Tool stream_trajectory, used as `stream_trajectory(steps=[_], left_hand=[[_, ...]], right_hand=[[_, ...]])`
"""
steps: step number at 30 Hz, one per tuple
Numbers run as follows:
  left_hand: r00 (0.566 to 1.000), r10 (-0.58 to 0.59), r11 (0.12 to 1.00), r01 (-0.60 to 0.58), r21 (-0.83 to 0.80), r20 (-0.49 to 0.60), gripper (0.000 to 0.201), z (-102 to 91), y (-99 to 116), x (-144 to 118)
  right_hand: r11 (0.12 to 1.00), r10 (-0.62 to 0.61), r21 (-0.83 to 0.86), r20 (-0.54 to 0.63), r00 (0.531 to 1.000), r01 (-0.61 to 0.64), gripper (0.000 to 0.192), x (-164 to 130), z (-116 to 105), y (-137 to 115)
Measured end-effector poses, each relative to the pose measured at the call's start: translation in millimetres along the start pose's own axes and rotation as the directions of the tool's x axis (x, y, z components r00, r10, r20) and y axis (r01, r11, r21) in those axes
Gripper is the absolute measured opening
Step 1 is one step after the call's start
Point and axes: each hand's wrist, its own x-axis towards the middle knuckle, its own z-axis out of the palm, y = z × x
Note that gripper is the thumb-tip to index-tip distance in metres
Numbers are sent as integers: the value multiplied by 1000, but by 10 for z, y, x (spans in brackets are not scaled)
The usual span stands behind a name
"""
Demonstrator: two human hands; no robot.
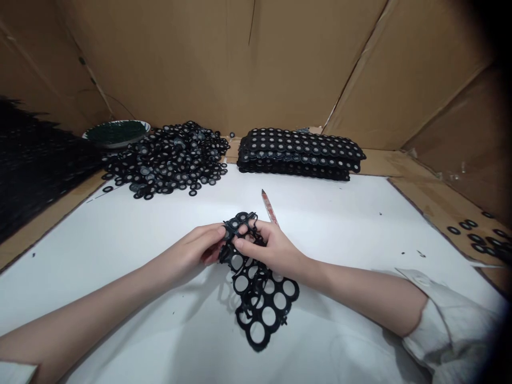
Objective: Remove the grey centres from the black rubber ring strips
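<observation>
far left, a dark mass lies at the desk edge; beside it a dish. a heap of loose rings sits far left of centre. near centre, the left hand pinches the upper left edge of a black punched sheet, fingertips closed on it. the right hand grips the same sheet's top from the right, thumb on its face. the sheet hangs toward the near side, its lower end on the white desk. a thin tool shows just past the right hand; whether held, cannot tell. far centre, a stack of filled sheets. far right, scattered rings on cardboard.
</observation>
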Motion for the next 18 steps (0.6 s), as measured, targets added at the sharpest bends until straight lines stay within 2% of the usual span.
stream_trajectory(steps=[5,8,11,13,15,17,18], left_hand=[[1000,8,1000,-8,16,-10,30,3,49,1],[1000,8,996,-6,92,-18,31,2,43,-3],[995,65,967,-43,251,-81,31,33,31,-30],[987,130,904,-78,421,-96,28,51,34,-58],[978,177,821,-84,565,-111,27,34,50,-82],[947,229,794,-48,606,-226,29,-32,77,-91],[908,266,815,-32,578,-324,29,-75,92,-89]], right_hand=[[1000,-20,-19,-9,1000,20,25,-5,-2,-16],[1000,-17,-22,-10,1000,17,24,-7,0,-19],[1000,-12,-28,-17,1000,12,23,-8,1,-23],[1000,-15,-21,-10,1000,15,23,-9,-1,-30],[1000,-1,-19,60,998,2,23,-15,-5,-40],[999,34,-35,146,989,-29,23,-24,-12,-46],[998,51,-45,170,984,-44,24,-29,-15,-47]])
